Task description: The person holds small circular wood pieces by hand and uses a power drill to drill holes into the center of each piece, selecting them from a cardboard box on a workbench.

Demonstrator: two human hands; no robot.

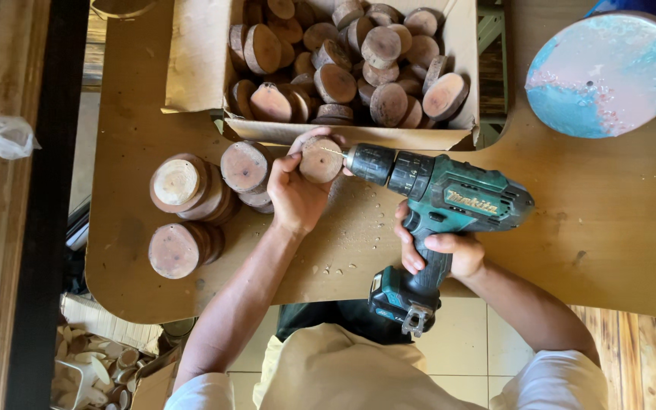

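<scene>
My left hand [295,193] grips a small round wood slice [320,159], holding it on edge on the brown work table [594,228]. My right hand [442,250] is wrapped around the handle of a teal and black cordless drill [442,199]. The drill lies level, pointing left, and its thin bit touches the face of the slice. Sawdust is scattered on the table below the slice.
An open cardboard box [461,53] full of several wood slices stands just behind the hands. Three stacks of wood slices [191,190] lie to the left. A round blue and pink disc [605,72] sits at the back right. More slices lie on the floor at lower left.
</scene>
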